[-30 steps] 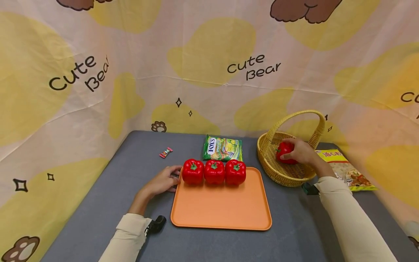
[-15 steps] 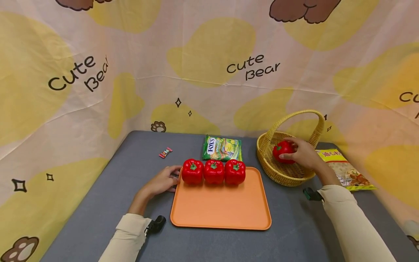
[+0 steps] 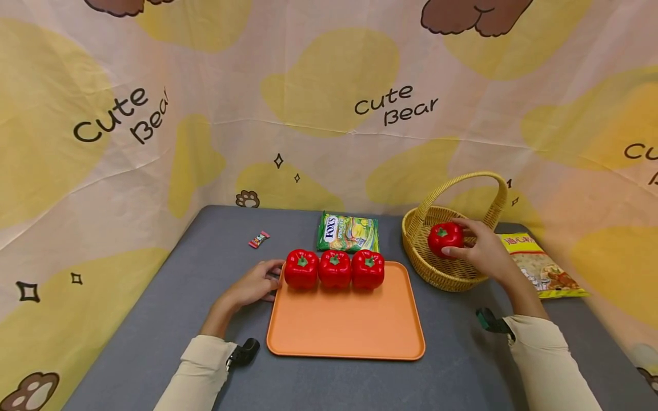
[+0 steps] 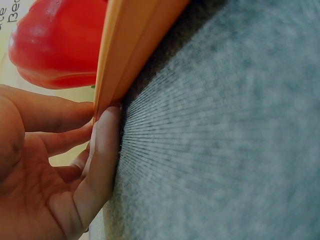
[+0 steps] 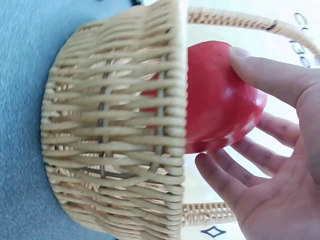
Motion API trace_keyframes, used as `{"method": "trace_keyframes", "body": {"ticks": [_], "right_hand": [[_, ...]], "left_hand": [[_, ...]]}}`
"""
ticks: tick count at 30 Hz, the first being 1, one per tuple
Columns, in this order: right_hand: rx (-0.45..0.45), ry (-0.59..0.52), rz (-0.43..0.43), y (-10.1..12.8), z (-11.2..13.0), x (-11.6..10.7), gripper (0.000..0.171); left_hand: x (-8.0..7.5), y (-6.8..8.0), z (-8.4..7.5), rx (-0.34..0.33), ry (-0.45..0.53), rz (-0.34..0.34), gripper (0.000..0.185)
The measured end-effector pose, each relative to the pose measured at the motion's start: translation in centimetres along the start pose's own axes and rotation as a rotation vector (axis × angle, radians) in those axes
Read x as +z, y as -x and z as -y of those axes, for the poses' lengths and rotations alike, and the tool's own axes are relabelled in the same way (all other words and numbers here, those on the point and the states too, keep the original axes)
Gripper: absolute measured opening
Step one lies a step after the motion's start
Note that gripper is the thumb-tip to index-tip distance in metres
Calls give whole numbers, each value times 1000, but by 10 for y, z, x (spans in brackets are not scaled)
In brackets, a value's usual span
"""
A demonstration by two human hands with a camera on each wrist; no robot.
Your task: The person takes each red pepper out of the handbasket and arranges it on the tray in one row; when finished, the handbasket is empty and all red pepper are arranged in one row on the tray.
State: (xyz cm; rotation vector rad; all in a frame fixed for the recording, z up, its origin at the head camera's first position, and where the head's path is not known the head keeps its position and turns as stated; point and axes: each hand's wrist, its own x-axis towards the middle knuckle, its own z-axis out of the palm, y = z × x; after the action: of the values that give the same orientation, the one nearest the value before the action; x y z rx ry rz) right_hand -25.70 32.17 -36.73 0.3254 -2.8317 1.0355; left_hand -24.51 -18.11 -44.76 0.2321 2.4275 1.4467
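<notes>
In the head view my right hand (image 3: 485,248) holds a red bell pepper (image 3: 445,238), its green stem facing up, inside the wicker basket (image 3: 437,278). The right wrist view has the pepper (image 5: 220,100) partly above the basket rim, thumb on one side and fingers curled on the other. My left hand (image 3: 256,283) pinches the left rim of the orange tray (image 3: 346,328); in the left wrist view its fingertips (image 4: 107,125) meet at the tray's edge. Three more red bell peppers (image 3: 335,269) stand in a row along the tray's far side.
Behind the tray lies a green candy bag (image 3: 348,233). A small wrapped candy (image 3: 259,239) is at the far left of the grey table (image 3: 303,388). Right of the basket lies a yellow-topped food packet (image 3: 545,268). The basket's tall handle (image 3: 462,178) arches over its opening.
The pepper in my right hand has turned upright and shifted slightly left within the basket, and the right forearm has drawn back toward me. The left hand stays on the tray rim.
</notes>
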Motion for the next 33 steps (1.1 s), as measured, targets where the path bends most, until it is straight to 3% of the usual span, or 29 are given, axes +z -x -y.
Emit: {"method": "trace_keyframes", "body": {"ticks": [24,33], "right_hand": [[-22,-82,-87,39,40,9,78],[-99,-109,-75,46,56,15,75]], "left_hand": [[0,2,-1,6,1,5,48],[1,2,-2,-1,5,-3,48]]}}
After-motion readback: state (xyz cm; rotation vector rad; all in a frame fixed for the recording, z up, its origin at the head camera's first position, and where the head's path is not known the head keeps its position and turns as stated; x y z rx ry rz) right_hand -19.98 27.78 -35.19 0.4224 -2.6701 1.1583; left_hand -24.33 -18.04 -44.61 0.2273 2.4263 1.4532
